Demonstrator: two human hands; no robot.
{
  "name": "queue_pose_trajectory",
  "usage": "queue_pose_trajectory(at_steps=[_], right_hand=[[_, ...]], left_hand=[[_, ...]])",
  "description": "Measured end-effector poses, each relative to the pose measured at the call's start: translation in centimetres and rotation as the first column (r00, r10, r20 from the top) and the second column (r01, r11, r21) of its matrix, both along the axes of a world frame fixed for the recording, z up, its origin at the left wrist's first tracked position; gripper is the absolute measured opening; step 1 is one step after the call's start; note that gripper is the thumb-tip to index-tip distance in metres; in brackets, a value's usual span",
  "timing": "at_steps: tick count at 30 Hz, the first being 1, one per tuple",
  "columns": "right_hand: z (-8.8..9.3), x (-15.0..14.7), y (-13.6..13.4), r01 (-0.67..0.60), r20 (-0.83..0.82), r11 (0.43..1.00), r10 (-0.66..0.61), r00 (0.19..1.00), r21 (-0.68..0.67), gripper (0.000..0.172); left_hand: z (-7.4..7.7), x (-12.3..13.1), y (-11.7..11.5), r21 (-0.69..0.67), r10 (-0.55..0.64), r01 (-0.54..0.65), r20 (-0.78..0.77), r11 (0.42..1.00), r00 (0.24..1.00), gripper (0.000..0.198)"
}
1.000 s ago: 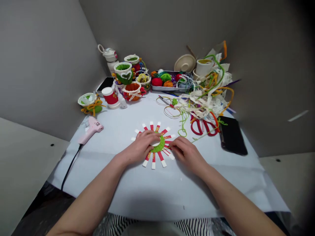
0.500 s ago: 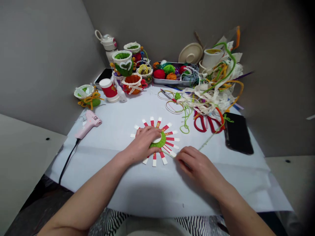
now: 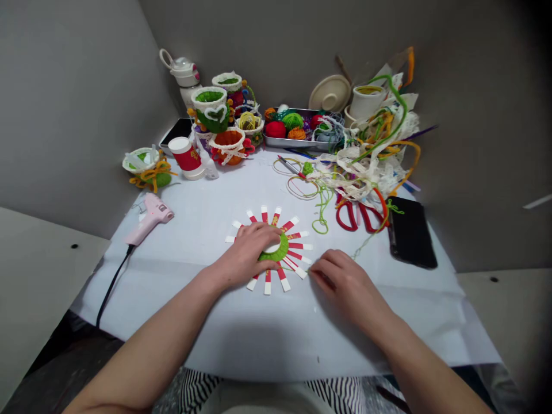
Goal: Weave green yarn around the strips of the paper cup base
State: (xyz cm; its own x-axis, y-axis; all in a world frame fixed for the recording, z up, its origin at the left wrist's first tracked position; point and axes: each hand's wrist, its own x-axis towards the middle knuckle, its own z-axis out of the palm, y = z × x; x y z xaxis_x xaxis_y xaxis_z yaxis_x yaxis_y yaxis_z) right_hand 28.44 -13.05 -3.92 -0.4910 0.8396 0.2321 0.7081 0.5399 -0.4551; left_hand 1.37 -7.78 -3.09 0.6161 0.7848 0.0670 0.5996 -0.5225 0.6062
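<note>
A paper cup [image 3: 297, 246], cut into red-and-white strips, lies spread flat like a sun on the white-covered table. Green yarn [image 3: 283, 247] is wound in a ring around its round white base. My left hand [image 3: 252, 247] lies over the cup's left side, holding it down with fingers across the base and thumb by the ring's lower edge. To the right, my right hand [image 3: 345, 282] pinches a thin strand of the green yarn beside the strip tips. From that hand the yarn tail [image 3: 361, 246] trails up toward the phone.
At left lies a pink glue gun [image 3: 150, 218] with its cord. Behind stand decorated yarn cups [image 3: 211, 112], a red paper cup [image 3: 186, 158], and a tray [image 3: 302, 142] of yarn balls. Red-handled scissors [image 3: 364, 218], a phone [image 3: 411, 236] and a lace pile [image 3: 366, 155] are at right.
The view has shifted slightly. The yarn between the cup and my right hand looks slacker and lower than before; both hands keep nearly the same places.
</note>
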Motion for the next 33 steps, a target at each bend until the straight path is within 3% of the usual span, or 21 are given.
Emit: queue_pose_trajectory(at_steps=[5, 9, 15, 23, 30, 33], right_hand=[[0.5, -0.8, 4.1, -0.029, 0.008, 0.999, 0.029, 1.000, -0.044, 0.017], [-0.3, -2.2, 6.0, 0.061, -0.027, 0.998, -0.060, 0.998, 0.035, 0.022], [-1.5, -2.6, 5.4, 0.084, -0.109, 0.995, -0.088, 0.990, -0.044, 0.016], [-1.5, -2.7, 5.4, 0.123, -0.163, 0.987, -0.139, 0.977, -0.107, 0.014], [-1.1, -2.4, 5.1, 0.054, -0.275, 0.997, -0.065, 0.959, -0.048, 0.016], [-1.0, -2.3, 5.0, 0.031, -0.310, 0.999, -0.041, 0.950, -0.039, 0.016]], left_hand=[[-0.2, 0.0, 0.1, 0.005, -0.001, 0.000, 0.011, 1.000, 1.000, 0.043], [-0.1, 0.0, 0.1, -0.001, 0.003, -0.003, 0.009, 1.000, 1.000, 0.045], [-0.4, -0.1, 0.0, 0.009, 0.002, -0.003, 0.033, 1.000, 0.999, 0.037], [-1.0, -0.1, -0.3, 0.109, 0.123, -0.132, 0.090, 0.985, 0.988, 0.043], [-0.1, -0.2, -0.1, 0.068, 0.138, -0.141, 0.059, 0.988, 0.989, 0.042], [0.7, -0.5, 0.7, 0.074, 0.090, -0.093, 0.043, 0.993, 0.995, 0.045]])
